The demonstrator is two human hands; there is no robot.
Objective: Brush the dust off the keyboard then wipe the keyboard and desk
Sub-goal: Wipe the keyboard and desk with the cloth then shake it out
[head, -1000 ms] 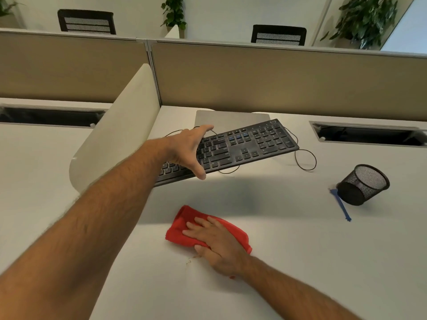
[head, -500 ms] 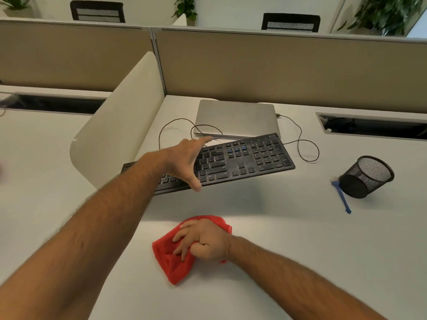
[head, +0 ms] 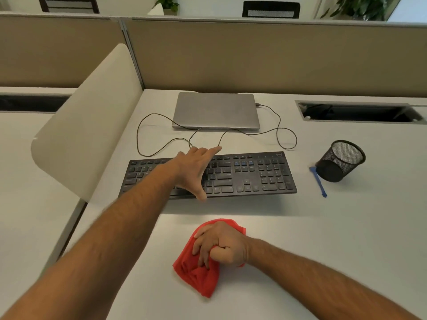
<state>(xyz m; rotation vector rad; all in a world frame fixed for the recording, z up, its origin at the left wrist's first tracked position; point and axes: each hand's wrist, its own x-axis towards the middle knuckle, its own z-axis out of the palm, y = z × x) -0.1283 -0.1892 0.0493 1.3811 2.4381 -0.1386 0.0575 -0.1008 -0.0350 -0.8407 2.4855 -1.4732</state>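
Observation:
The black keyboard point(head: 249, 176) lies level across the white desk point(head: 323, 250), with a shadow band under its front edge. My left hand point(head: 194, 172) spans its middle, thumb at the front edge and fingers reaching over the back edge, gripping it. Nearer to me, my right hand point(head: 221, 245) bunches a red cloth point(head: 198, 276) against the desk, fingers curled into the fabric. A blue brush point(head: 320, 183) lies on the desk right of the keyboard.
A black mesh cup point(head: 339, 160) lies tipped beside the brush. A shut grey laptop point(head: 216, 110) sits behind the keyboard, its black cable point(head: 288, 137) looping over the desk. A cream divider panel point(head: 80, 125) stands at the left; a cable slot point(head: 360, 112) opens at the back right.
The keyboard has come down from a raised tilt to level near the desk, still in my left hand. My right hand has swept the cloth leftward and gathered it into a bunch.

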